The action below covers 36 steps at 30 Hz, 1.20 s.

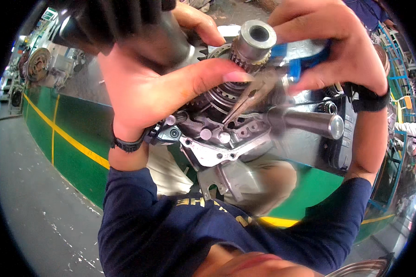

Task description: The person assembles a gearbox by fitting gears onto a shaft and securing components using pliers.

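Right now I see the left hand point(143, 94) bent around a silver, hollow-topped metal shaft point(254, 47), its thumb lying across the front and a fingertip showing behind. How hard that hand presses, or whether it clamps anything at all, I cannot tell from this angle. The right hand point(351, 41) looks closed on slender steel pliers with bright blue handles point(252, 93); their nose slants down and left from that grip, passing just beside the left thumb. A blur over the handles keeps me from judging how far they are squeezed.

The shaft stands between both hands, its round end above the left thumb. Directly below that thumb sits a stack of dark, toothed steel gears point(219, 99), and nearer the wearer, below both grips, a pale cast-metal bracket point(212, 156) with bolt holes. Below the right grip, a smooth grey metal cylinder point(309, 123) points outward to the right.

As for progress, I judge the gears to be already in place around the shaft, with the plier work under way and unfinished. Whether a ring is seated, or caught at the plier tips, stays hidden from me, so I cannot say how much remains.
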### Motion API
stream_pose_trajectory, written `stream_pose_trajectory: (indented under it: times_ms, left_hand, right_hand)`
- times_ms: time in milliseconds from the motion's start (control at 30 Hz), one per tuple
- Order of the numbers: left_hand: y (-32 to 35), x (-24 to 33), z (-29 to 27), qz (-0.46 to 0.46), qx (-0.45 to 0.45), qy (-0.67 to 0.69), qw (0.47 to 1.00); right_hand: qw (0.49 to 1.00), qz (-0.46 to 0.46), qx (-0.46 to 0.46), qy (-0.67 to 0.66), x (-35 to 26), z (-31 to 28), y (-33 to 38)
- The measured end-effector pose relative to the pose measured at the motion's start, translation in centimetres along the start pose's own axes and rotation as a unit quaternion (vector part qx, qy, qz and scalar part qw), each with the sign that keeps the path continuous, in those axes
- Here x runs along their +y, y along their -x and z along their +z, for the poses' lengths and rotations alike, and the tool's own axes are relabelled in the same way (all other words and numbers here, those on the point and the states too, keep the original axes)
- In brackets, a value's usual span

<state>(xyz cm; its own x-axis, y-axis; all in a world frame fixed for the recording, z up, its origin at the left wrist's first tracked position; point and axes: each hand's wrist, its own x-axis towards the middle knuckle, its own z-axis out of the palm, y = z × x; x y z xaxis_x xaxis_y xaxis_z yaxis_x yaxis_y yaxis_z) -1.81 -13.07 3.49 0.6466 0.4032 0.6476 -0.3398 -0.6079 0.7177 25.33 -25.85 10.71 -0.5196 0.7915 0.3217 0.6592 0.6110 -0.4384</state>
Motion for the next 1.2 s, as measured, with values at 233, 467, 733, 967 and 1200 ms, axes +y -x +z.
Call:
stream_pose_trajectory:
  times_ms: [233,467,733,967,1200]
  left_hand:
    - [-0.1,-0.2,1.1,-0.038,-0.014,-0.019,0.999]
    - [0.0,-0.8,1.2,-0.088,-0.078,-0.025,0.993]
    - [-0.3,-0.3,2.1,-0.1,-0.068,-0.048,0.992]
    - [-0.4,-0.6,2.4,-0.085,-0.078,-0.048,0.992]
    - [0.0,-0.1,2.4,-0.077,-0.068,-0.07,0.992]
  right_hand:
    - [0.959,0.211,0.077,0.174,-3.6,-1.0,7.4]
    - [0.883,0.39,0.189,0.178,-8.8,5.8,7.6]
    - [0.884,0.336,0.2,0.258,-10.1,6.8,7.6]
    - [0.889,0.344,0.19,0.234,-9.9,6.2,8.1]
    - [0.888,0.337,0.185,0.252,-11.3,7.2,8.2]
